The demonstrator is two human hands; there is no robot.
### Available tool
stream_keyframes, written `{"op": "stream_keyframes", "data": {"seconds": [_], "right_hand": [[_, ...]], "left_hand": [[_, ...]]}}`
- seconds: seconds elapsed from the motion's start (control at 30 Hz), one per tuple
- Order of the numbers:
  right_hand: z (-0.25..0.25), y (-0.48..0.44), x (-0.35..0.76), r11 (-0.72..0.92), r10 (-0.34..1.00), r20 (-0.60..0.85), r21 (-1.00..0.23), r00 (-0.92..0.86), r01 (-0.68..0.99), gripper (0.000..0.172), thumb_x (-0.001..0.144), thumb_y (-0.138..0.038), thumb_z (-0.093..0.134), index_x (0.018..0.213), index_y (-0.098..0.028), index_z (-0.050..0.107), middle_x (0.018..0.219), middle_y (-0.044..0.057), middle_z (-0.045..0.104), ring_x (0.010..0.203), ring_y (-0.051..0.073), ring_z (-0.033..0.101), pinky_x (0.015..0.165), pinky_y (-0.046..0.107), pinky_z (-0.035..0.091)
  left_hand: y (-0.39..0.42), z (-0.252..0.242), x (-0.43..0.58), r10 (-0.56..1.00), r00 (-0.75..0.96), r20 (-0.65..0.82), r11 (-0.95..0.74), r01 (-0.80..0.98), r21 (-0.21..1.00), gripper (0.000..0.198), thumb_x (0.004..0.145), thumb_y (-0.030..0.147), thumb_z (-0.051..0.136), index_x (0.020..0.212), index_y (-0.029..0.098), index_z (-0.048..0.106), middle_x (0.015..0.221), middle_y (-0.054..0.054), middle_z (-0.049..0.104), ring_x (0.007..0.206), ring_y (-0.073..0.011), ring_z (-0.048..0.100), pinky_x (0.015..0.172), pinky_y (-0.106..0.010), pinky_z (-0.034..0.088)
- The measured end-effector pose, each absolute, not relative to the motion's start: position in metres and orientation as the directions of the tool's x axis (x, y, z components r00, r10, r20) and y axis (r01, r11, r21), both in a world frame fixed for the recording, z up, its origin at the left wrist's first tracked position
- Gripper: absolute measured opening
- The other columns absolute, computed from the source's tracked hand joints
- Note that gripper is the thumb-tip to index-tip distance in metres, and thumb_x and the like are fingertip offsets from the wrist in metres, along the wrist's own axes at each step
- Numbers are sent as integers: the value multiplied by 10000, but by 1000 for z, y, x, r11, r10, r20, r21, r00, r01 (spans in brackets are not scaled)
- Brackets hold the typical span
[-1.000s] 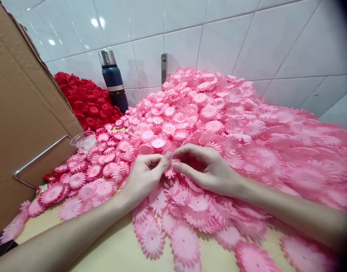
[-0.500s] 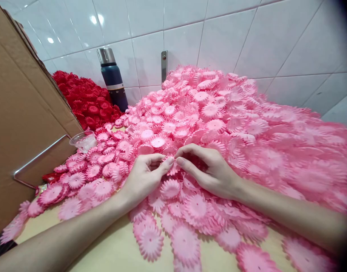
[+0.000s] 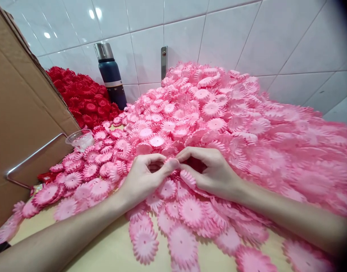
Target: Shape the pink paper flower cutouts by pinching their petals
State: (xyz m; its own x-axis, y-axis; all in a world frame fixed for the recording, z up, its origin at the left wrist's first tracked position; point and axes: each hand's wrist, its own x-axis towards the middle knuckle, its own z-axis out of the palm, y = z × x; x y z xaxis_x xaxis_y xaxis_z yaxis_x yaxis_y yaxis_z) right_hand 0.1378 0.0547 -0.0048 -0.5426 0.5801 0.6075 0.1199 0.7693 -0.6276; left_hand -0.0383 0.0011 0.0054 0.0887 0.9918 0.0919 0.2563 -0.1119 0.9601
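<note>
Pink disc by right hand, aslant down-right

The bare left hand and bare right hand are meeting, their fingers hiding whatever lies between; a pink scalloped disc is covering the right thumb's tip. Heaped pink scalloped discs are blurring rightward. The brown cardboard box is running off the left edge. Lettering on the dark-blue, silver-capped bottle is proving illegible.

Pink scalloped discs in a heap
</note>
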Motion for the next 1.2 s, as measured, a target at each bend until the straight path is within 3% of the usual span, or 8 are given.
{"op": "stream_keyframes", "data": {"seconds": [0.13, 0.3, 0.5, 0.67, 0.83, 0.93, 1.07, 1.2], "right_hand": [[-5, 54, 138, 771, 600, 602, -611, -527, 180, 70, 866, -117, 590, 827, -154, 634, 733, 34, 713, 607, 112, 643, 576, 230, 507], [-10, 55, 138, 708, 676, 566, -676, -472, 204, 58, 905, -192, 572, 850, -175, 575, 734, 19, 681, 599, 109, 618, 537, 222, 476], [-13, 59, 139, 599, 774, 481, -767, -412, 229, 120, 963, -314, 495, 902, -212, 480, 552, -59, 478, 432, 87, 387, 421, 233, 312], [-13, 67, 139, 345, 911, 342, -938, -231, -28, 214, 933, -430, 552, 929, -239, 454, 638, -35, 574, 555, 114, 566, 533, 226, 474], [-11, 63, 140, 424, 860, 420, -904, -289, -52, 193, 943, -417, 545, 969, -230, 507, 697, -26, 580, 616, 104, 560, 566, 223, 465], [-11, 61, 141, 503, 781, 456, -864, -426, -3, 186, 863, -345, 678, 892, -208, 556, 782, -11, 601, 702, 105, 573, 646, 228, 477], [-11, 60, 141, 573, 750, 493, -817, -441, 60, 112, 902, -301, 629, 869, -197, 603, 816, 3, 617, 731, 102, 575, 662, 228, 472], [-9, 59, 142, 591, 740, 507, -804, -442, 66, 174, 951, -339, 536, 886, -190, 598, 814, 24, 621, 726, 120, 587, 627, 250, 479]], "left_hand": [[0, 1, -40, 991, 120, 52, -81, 250, 965, 232, 750, 334, 768, 842, 137, 689, 768, -23, 640, 682, -134, 561, 618, -235, 427], [2, 3, -39, 991, 133, 30, -53, 170, 984, 212, 767, 313, 754, 822, 129, 665, 788, -20, 632, 717, -127, 585, 655, -229, 453], [3, 9, -36, 989, 132, 63, -86, 176, 981, 195, 800, 282, 712, 738, 120, 624, 705, 4, 582, 648, -88, 506, 605, -210, 402], [0, 11, -36, 990, 138, 35, -61, 188, 980, 260, 808, 307, 691, 673, 129, 558, 651, 22, 519, 609, -79, 449, 573, -219, 365], [0, 12, -37, 995, 97, -10, 0, 98, 995, 119, 783, 215, 677, 821, 133, 600, 772, -8, 605, 708, -115, 545, 658, -244, 426], [1, 11, -37, 995, 94, -17, 8, 101, 995, 164, 796, 262, 682, 862, 137, 600, 759, 1, 586, 689, -109, 528, 636, -240, 411], [2, 8, -36, 996, 94, 7, -22, 156, 988, 302, 807, 411, 696, 788, 137, 569, 703, 24, 497, 634, -88, 440, 571, -228, 336], [1, 7, -37, 996, 87, 23, -43, 229, 972, 403, 825, 481, 659, 668, 145, 503, 630, 43, 385, 582, -78, 348, 525, -236, 267]]}}
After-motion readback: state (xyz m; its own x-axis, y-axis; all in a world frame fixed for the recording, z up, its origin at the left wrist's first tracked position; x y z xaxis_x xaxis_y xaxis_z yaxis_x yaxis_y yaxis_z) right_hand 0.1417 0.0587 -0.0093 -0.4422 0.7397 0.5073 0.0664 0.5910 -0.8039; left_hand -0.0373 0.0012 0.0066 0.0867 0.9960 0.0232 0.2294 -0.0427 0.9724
